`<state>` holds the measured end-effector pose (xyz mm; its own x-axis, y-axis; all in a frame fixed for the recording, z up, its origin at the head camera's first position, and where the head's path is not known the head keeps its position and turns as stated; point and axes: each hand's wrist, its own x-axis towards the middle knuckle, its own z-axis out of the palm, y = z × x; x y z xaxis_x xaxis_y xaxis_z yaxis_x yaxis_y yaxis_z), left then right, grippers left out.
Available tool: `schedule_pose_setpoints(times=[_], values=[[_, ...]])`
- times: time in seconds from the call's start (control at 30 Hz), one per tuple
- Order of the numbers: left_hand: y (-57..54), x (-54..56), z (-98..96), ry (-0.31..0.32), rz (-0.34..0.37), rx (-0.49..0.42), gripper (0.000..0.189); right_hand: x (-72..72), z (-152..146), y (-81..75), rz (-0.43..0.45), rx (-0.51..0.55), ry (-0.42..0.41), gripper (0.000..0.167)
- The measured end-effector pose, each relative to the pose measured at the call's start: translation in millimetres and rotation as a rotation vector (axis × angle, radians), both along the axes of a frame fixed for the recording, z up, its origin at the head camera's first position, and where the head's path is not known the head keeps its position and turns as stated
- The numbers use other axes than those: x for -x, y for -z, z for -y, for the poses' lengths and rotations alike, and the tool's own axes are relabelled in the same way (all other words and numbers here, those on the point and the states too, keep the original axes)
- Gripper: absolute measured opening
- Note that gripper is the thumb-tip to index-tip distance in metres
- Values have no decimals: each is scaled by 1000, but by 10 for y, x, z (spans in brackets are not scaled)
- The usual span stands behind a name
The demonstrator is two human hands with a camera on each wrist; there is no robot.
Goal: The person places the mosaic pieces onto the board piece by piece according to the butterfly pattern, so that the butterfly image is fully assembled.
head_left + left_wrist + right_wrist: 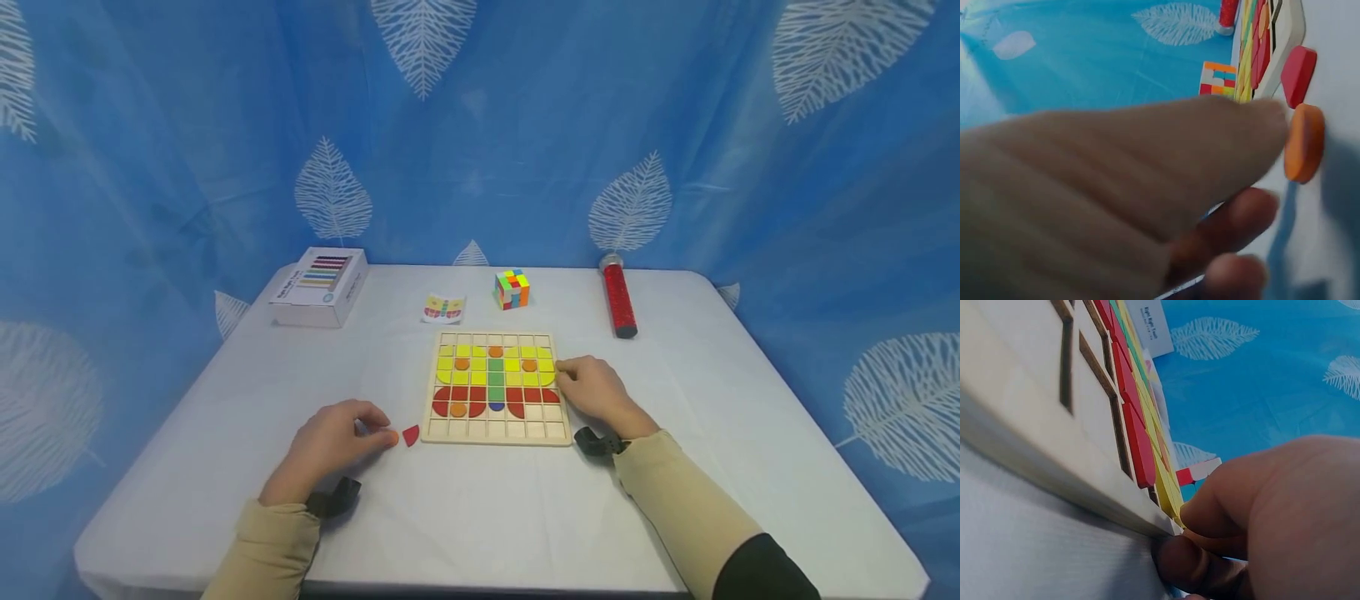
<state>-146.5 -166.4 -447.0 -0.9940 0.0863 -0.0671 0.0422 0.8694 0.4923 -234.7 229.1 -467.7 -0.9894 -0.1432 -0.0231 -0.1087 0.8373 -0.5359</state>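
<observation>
A square wooden grid board (497,437) lies on the table, with yellow, red, green, orange and blue pieces set in it like a butterfly. Several cells at the lower right are bare wood. My right hand (596,388) pinches the board's right edge beside a yellow corner piece, thumb near the rim and curled fingers against its side. To the left of the board, my left hand (333,437) is low over the table with its thumb tip at an orange disc (1305,144); the other fingers are apart from it. A red quarter-round piece (411,435) lies between that disc and the board.
Behind the board are a small butterfly picture card (443,309) and a colourful puzzle cube (512,290). A white box (318,287) stands at the back left. At the back right lies a red glittery tube (618,300). The white-covered table (480,517) meets a blue leaf-print curtain.
</observation>
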Motion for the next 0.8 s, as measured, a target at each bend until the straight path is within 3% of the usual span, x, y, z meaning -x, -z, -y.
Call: schedule_pose_setpoints(times=[0.2,0.57,0.8], values=[[51,-11,-11,48,15,8,16,2,-5,11,5,9,11,44],[54,-16,-61,8,34,-38,20,-4,-11,4,5,14,10,44],[53,-21,-67,27,15,-62,19,-8,-11,7,-2,22,10,43]])
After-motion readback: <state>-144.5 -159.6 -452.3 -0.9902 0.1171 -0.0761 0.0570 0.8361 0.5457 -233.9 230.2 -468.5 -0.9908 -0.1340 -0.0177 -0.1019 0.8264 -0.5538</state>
